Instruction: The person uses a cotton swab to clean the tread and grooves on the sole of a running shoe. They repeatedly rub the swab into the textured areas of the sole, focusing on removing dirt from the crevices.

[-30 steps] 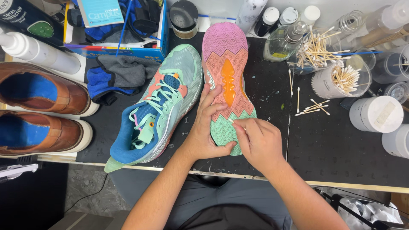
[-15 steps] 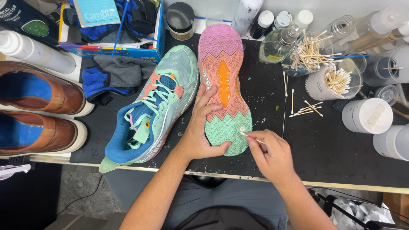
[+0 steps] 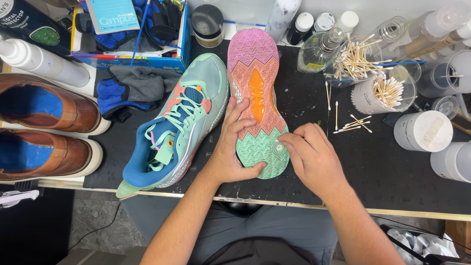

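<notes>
Head view, looking straight down at a black work mat (image 3: 373, 162): an upturned sneaker (image 3: 256, 98) lies sole-up at the middle of the mat, toe pointing away, its outsole pink at the toe, coral with an orange insert through the middle, and mint green at the heel. Judging from how things lie, the work with the swab is well into the heel, at a small round spot (image 3: 279, 146) in the green tread; whether the rest of the sole has been gone over cannot be told, since no clear difference in cleanliness shows. The matching sneaker (image 3: 176, 127) lies on its side just to the left, laces and blue lining showing. The left hand (image 3: 235, 147) is spread over the inner edge of the sole, fingers flat across the coral part and thumb hooked under the heel, steadying the shoe. The right hand (image 3: 314, 157) is curled closed in a pinch, fingertips pressed down at the round spot; the swab itself is hidden under the fingers, so I cannot see it. Loose cotton swabs (image 3: 353, 123) lie on the mat to the right, beside a white cup of swabs (image 3: 382, 93).
</notes>
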